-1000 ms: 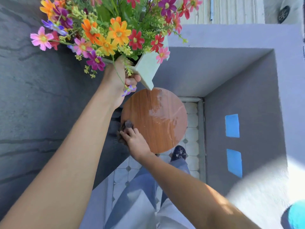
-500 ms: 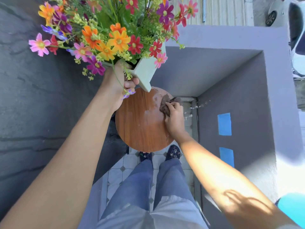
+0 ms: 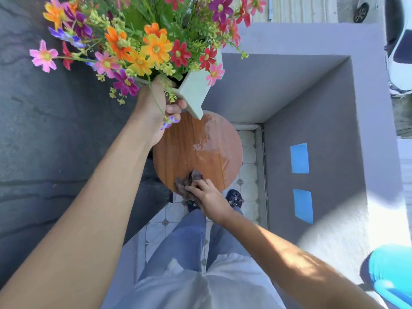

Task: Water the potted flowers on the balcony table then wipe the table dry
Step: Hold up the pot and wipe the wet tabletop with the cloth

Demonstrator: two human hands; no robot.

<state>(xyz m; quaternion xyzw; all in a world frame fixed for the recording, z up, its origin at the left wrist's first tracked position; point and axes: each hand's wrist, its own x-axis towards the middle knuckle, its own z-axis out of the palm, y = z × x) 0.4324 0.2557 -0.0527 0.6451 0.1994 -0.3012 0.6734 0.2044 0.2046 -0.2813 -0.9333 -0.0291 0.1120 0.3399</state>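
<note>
My left hand grips a pale green square flower pot full of bright flowers and holds it lifted, tilted, above the far edge of a small round wooden table. My right hand presses a dark brown cloth onto the near edge of the tabletop. A wet sheen covers the right and far-right part of the wood.
Grey balcony walls close in on the right and far side, with two blue tape patches. A dark slate wall stands on the left. A turquoise container sits at the lower right. White floor tiles lie below.
My right hand has dragged the cloth from the table's far-right side back to its near edge. The pot stays lifted in my left hand.
</note>
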